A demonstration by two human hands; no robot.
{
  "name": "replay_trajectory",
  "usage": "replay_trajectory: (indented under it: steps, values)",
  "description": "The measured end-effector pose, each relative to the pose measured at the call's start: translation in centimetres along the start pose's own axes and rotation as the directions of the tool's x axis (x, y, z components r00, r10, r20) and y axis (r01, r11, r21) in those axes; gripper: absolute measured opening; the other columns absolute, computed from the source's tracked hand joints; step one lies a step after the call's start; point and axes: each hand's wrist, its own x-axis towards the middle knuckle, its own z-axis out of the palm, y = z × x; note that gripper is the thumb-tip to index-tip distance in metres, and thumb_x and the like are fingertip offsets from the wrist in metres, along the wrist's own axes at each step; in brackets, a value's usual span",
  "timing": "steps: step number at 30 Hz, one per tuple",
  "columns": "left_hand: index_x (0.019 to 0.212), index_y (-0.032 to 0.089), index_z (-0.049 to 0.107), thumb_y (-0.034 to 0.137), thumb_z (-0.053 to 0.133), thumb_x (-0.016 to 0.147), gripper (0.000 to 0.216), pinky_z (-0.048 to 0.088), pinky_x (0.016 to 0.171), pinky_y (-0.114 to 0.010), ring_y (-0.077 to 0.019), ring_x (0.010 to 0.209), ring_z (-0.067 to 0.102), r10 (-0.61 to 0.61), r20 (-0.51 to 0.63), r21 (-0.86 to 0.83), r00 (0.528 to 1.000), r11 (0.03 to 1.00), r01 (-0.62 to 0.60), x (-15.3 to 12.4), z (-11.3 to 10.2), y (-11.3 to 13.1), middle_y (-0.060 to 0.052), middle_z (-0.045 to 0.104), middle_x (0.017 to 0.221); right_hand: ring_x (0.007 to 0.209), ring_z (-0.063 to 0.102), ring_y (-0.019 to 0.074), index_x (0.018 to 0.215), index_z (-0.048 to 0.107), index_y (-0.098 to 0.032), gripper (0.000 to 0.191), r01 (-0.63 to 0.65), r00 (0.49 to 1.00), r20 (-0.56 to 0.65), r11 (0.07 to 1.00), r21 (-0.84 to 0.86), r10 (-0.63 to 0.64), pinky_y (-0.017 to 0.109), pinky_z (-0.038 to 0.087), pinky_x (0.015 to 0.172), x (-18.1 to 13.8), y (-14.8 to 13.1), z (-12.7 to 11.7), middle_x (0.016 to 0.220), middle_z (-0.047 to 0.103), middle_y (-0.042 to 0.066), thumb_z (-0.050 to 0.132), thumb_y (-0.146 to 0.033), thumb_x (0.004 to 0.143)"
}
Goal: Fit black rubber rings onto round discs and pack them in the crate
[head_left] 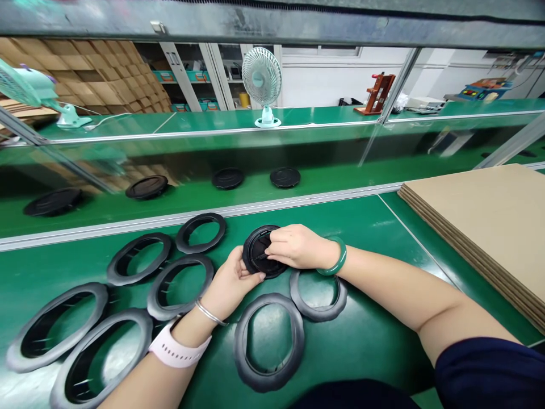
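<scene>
A black round part (254,247) with a thick ring-like rim is held just above the green worktable, tilted towards me. My left hand (232,278) grips its left and lower edge between thumb and fingers. The fingers of my right hand (296,245) are bunched together and pressed onto the inner face of the same part, hiding its right side. Just below my hands lie a dark rubber-like ring (244,346) and a smaller ring (327,312), partly behind my right wrist. Several similar rings, among them a ring (159,304), lie left of my left hand.
Beyond the table's metal edge strip, a green conveyor belt (183,199) carries several black discs, including one disc (285,177). Flat cardboard sheets (481,210) are stacked at right. A fan (261,79) stands on the far bench, and a metal beam (272,23) crosses overhead.
</scene>
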Motion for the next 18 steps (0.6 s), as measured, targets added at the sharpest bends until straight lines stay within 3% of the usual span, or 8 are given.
replay_trajectory:
  steps: [5, 12, 18]
  values:
    - [0.105, 0.02, 0.046, 0.027, 0.082, 0.064, 0.055, 0.056, 0.086, -0.039, -0.0228, 0.09, 0.073, 0.004, 0.037, 0.058, 0.999, 0.998, -0.006, 0.0, -0.3, -0.3, -0.003, 0.075, 0.094, 0.076, 0.053, 0.0171, 0.094, 0.064, -0.014, 0.017, -0.07, 0.995, 0.075, 0.997, 0.039, 0.067, 0.028, 0.042, 0.068, 0.2, -0.2, -0.3, 0.086, 0.058, 0.006, 0.052, -0.025, 0.099]
    - [0.102, 0.02, 0.045, 0.027, 0.08, 0.063, 0.053, 0.058, 0.079, -0.037, -0.0227, 0.084, 0.073, 0.016, -0.007, 0.107, 1.0, 0.994, -0.015, -0.3, 0.2, -0.2, -0.001, 0.073, 0.087, 0.078, 0.055, 0.0194, 0.094, 0.064, -0.014, 0.012, -0.165, 0.968, 0.192, 0.986, 0.01, 0.16, 0.03, 0.043, 0.068, 0.8, -1.3, -1.3, 0.089, 0.058, 0.008, 0.059, -0.024, 0.095]
    - [0.102, 0.021, 0.044, 0.026, 0.081, 0.062, 0.055, 0.058, 0.079, -0.038, -0.0232, 0.084, 0.074, 0.014, -0.022, 0.111, 1.0, 0.994, -0.011, -0.2, 0.2, -0.5, -0.001, 0.074, 0.087, 0.082, 0.057, 0.0206, 0.108, 0.062, -0.013, 0.016, -0.204, 0.958, 0.201, 0.979, -0.024, 0.205, 0.031, 0.045, 0.072, 1.1, -2.1, -1.3, 0.094, 0.059, 0.01, 0.058, -0.021, 0.095]
